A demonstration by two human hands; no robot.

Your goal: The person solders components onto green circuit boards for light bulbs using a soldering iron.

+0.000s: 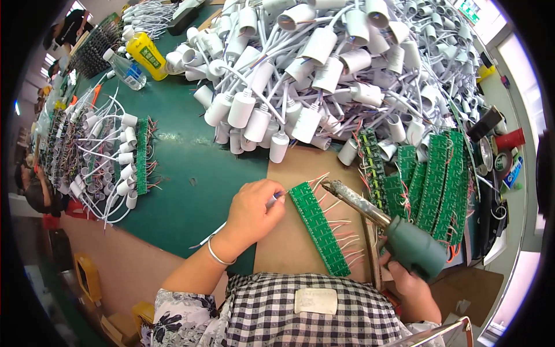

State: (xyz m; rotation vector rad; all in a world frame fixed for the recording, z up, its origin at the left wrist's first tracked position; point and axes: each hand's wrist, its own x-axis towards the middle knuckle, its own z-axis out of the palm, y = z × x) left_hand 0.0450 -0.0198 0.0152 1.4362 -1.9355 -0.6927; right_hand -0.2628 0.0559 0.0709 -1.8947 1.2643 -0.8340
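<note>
My left hand [254, 213] is closed in a pinch on a white cable [273, 200], whose other stretch trails out below the wrist. Just right of those fingertips lies a strip of green circuit boards [319, 226], with pale and reddish wires sticking out along its right edge. My right hand [409, 282] grips a large soldering iron [425, 247] by its dark green handle, partly hidden beneath it. The iron's dark tip hovers or rests near the strip's upper end, by the wires; contact is hard to make out. Brown sheet board [283, 248] lies under the strip.
A big heap of white lamp sockets with cables [318, 69] fills the back. More green board strips [433, 182] stand at right, beside tape rolls [502, 162]. At left are sockets wired to a board strip [142, 156], a yellow bottle [145, 55] and a clear bottle [125, 70].
</note>
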